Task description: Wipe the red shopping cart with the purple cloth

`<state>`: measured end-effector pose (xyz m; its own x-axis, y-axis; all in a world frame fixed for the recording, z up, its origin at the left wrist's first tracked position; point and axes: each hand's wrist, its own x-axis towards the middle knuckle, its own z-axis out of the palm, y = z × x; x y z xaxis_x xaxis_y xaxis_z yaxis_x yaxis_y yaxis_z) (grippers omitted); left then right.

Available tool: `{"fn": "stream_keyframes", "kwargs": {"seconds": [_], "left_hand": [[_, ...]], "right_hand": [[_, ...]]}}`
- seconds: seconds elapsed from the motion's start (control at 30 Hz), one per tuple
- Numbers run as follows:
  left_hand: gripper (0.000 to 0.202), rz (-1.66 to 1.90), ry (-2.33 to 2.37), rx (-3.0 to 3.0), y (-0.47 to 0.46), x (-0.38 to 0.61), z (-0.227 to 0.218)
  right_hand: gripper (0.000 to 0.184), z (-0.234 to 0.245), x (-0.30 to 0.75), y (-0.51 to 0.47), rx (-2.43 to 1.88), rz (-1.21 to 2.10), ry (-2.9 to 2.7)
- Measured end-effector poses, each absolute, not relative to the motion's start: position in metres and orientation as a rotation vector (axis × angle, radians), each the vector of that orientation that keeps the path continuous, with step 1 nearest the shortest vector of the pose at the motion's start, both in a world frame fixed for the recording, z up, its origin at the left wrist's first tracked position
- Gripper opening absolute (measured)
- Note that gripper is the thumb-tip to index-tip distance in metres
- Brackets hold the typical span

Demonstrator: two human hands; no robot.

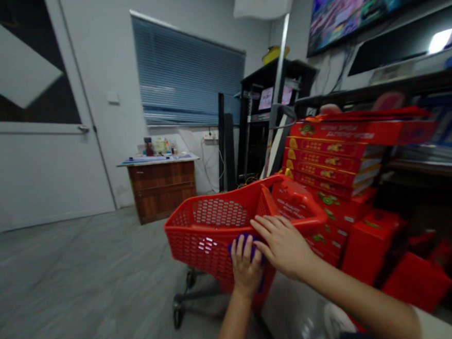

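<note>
A red plastic shopping cart [212, 248] with perforated sides stands right in front of me. My left hand [246, 269] presses a purple cloth [247, 240] against the cart's near side, just below the rim. The fingers are bent over the cloth and cover much of it. My right hand [283, 243] lies across the top rim, beside and slightly above the left one, with its fingers hooked over the edge and its thumb toward the cloth. Inside the cart, a red divider flap [266, 203] shows near the handle end.
Stacked red boxes [326, 157] rise close on the right, with red bags [415, 280] below. A wooden cabinet [163, 189] with bottles on top stands at the wall. A metal pole [281, 67] is behind the cart. Grey floor [83, 293] stretches left toward a door [40, 172].
</note>
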<state>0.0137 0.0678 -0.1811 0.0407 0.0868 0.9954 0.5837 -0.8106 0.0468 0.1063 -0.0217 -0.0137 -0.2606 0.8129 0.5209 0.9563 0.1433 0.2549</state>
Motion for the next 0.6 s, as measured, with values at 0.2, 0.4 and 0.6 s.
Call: {"fn": "stream_keyframes", "kwargs": {"seconds": [0.2,0.4,0.6], "left_hand": [[0.044,-2.105,-1.18,-1.777,0.094,-0.011,-0.209],[0.035,-2.006,-0.809,-1.94,0.081,0.011,-0.204],[0.037,-2.018,-0.84,-1.864,0.085,-0.008,-0.199]], "right_hand": [[0.051,-0.031,0.093,-0.004,-1.721,-0.694,-2.123],[0.049,-0.033,0.1,-0.008,-1.674,-0.695,-2.083],[0.047,-0.032,0.118,-0.024,-1.619,-0.723,-2.138]]}}
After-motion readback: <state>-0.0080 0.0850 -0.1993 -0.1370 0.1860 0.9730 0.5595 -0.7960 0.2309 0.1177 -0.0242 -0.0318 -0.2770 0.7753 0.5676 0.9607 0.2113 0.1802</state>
